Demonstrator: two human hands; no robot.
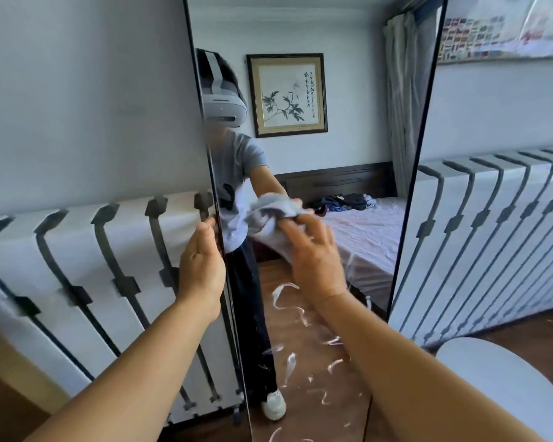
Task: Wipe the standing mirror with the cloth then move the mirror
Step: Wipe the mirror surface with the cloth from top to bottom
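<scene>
The tall black-framed standing mirror (348, 148) fills the middle of the head view, upright against the wall. White smears streak the lower glass below my hands. My left hand (201, 266) grips the mirror's left frame edge at about mid height. Pressed to the glass a little right of that edge is my right hand (313, 253), fingers spread over a grey cloth (268, 224). The cloth bunches up and to the left of my fingers, and its reflection merges with it.
A white cover with dark ribbed straps (93, 275) runs along the wall behind the mirror on both sides. A round white table top (508, 381) sits at the lower right. The mirror reflects a bed, a framed picture and a person.
</scene>
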